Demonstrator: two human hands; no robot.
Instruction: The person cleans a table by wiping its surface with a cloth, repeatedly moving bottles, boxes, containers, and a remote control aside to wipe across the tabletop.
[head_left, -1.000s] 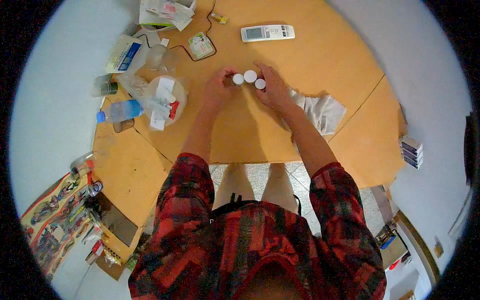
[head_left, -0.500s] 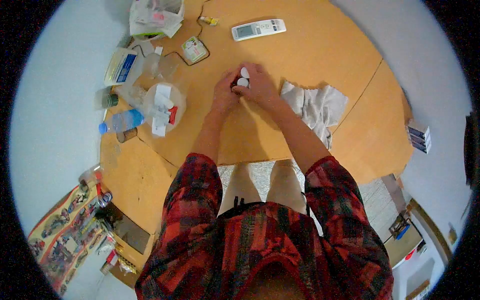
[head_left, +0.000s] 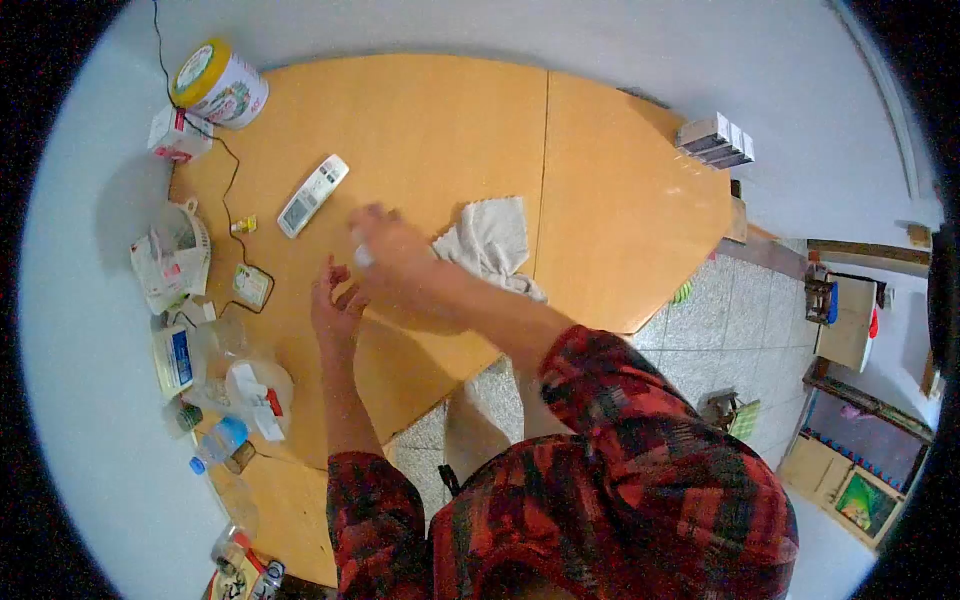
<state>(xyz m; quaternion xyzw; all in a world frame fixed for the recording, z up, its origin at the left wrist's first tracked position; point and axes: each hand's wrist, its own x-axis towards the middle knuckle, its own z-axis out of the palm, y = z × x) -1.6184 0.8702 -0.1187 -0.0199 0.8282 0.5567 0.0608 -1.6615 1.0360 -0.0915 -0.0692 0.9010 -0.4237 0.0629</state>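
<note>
Over the wooden table [head_left: 440,110], my right hand [head_left: 385,245] is blurred, with a small white round thing [head_left: 363,257] at its palm side. Its fingers are curled around something I cannot make out fully. Just left of it and lower, my left hand [head_left: 338,305] has its fingers apart and nothing visible between them. The two hands do not touch. A white remote control [head_left: 313,195] lies beyond them. The crumpled grey cloth [head_left: 490,240] rests to the right, partly behind my right forearm.
Along the left edge stand a tin with a yellow lid [head_left: 222,85], a white basket [head_left: 190,250], a wipes pack [head_left: 173,358], a clear round container [head_left: 245,385] and a blue-labelled bottle [head_left: 220,443]. Small boxes [head_left: 715,140] stand at the far right. A cable runs down the left.
The view has turned toward the right. My hands, together around small white round things before, have come apart, and my left hand's fingers have opened.
</note>
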